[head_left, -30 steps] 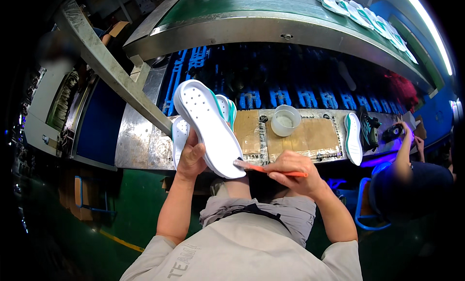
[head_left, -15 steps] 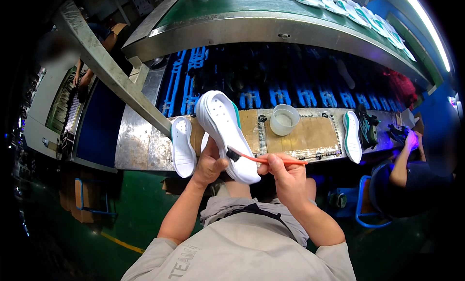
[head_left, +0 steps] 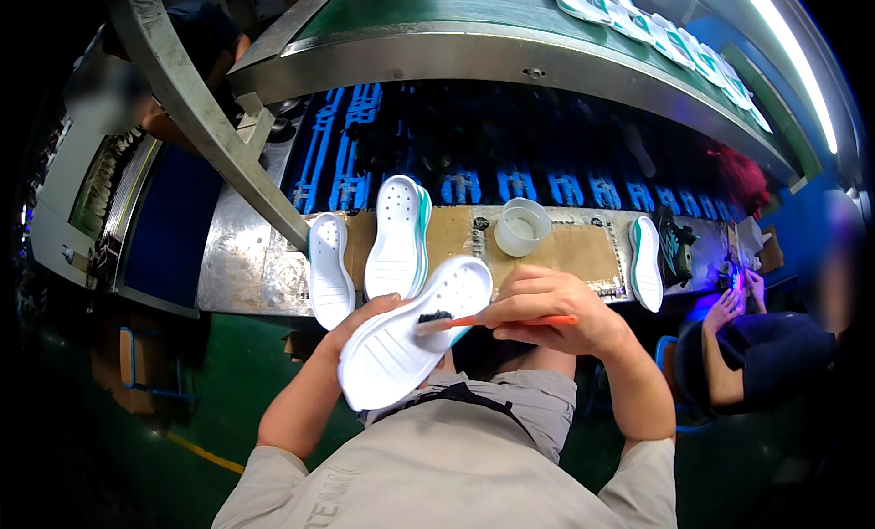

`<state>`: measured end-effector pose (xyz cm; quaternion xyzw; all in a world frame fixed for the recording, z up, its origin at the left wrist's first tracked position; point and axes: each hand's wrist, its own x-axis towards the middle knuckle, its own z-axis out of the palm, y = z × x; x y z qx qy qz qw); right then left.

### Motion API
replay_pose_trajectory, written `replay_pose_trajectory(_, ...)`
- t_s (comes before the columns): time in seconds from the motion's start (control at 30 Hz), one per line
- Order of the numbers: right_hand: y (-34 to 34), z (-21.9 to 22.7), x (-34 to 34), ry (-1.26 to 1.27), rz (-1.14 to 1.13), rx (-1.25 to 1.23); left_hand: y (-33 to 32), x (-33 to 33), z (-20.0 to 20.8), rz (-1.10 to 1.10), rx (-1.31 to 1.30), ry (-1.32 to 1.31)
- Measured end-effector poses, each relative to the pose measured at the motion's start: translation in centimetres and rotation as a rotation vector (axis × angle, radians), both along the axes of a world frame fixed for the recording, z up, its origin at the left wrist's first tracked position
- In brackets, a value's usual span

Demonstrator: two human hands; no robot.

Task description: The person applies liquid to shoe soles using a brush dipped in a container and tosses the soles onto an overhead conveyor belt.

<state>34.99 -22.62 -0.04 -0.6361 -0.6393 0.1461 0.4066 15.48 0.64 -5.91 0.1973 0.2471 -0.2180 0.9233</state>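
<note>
My left hand (head_left: 363, 318) is closed on the edge of a white shoe sole (head_left: 383, 363), tilted close in front of my body. Its hollow inner side, with small holes at the upper end and ridges lower down, faces up. In my right hand (head_left: 558, 308) is a brush (head_left: 483, 321) with an orange handle and dark bristles. The bristles touch the sole's inner surface around its middle. Just beyond lies a small stack of white soles with green sides (head_left: 396, 242), with another white sole (head_left: 330, 269) on its left. A white plastic cup (head_left: 522, 226) holds something whitish.
Cardboard (head_left: 570, 260) is taped along the metal bench. A green-sided sole (head_left: 645, 265) and a dark shoe (head_left: 675, 246) lie to the right. Above runs a green conveyor (head_left: 437, 10) carrying more soles. A slanting metal post (head_left: 214, 128) rises left. Co-workers are at both sides.
The held sole has come down toward my body and tilted the other way, uncovering the stack behind. The bristles have moved from its outer edge onto its inner surface.
</note>
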Motion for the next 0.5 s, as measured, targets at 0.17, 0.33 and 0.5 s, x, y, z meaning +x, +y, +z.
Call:
replay_pose_trajectory(0.17, 1.6, 1.3, 2.7, -0.064, 0.232, -0.093, 1.6, -1.5, -1.5, -0.348, 0.282, -0.084)
replay_pose_trajectory(0.33, -0.7, 0.0, 5.3, 0.034, 0.024, -0.114, 2.6, -2.1, -3.2, -0.235, -0.347, -0.206)
replay_pose_trajectory(0.5, -1.8, -1.0, 2.9, 0.007, -0.19, -0.111, 2.3, -1.6, -2.8, -0.054, 0.04, -0.15)
